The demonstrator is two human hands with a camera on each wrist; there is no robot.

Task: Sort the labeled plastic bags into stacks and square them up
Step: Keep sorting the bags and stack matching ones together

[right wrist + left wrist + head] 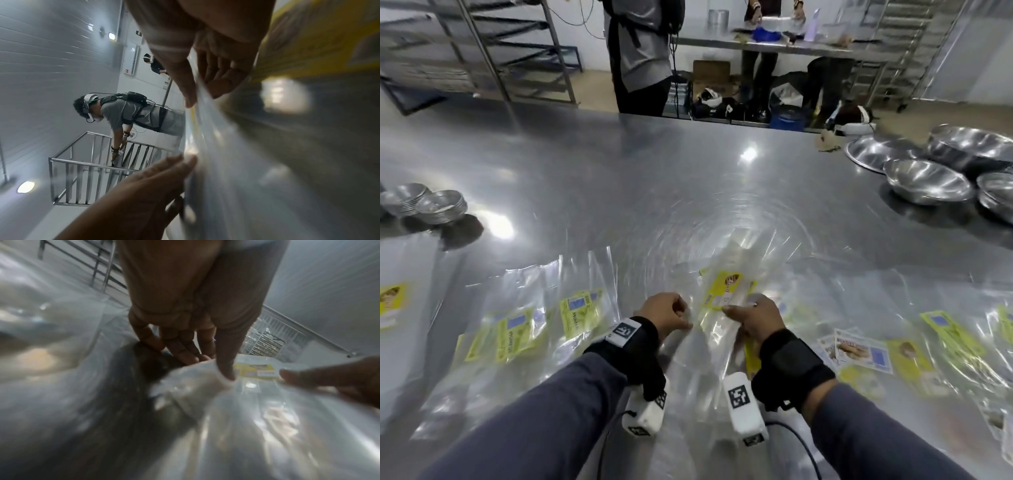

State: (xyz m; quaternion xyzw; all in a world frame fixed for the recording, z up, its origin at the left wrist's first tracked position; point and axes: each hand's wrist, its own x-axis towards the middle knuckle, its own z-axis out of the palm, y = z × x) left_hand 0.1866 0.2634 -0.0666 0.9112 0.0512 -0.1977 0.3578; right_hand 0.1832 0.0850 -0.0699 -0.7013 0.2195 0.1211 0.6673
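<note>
Both my hands hold a bunch of clear plastic bags [719,308] with yellow labels [724,287] over the near middle of the steel table [619,178]. My left hand [671,313] pinches the left edge of the bunch; the left wrist view shows its thumb [226,366] pressed onto the plastic [197,382]. My right hand [750,317] grips the right side, thumb on top [185,91] and fingers curled beneath the plastic [226,146]. More labeled bags lie fanned out at the left [544,318] and the right [928,346] of the table.
Stacked small metal dishes [431,205] stand at the table's left edge. Several large steel bowls [928,181] sit at the far right. A person [640,54] stands beyond the far edge, by a steel rack [482,51]; a second table [774,44] lies behind.
</note>
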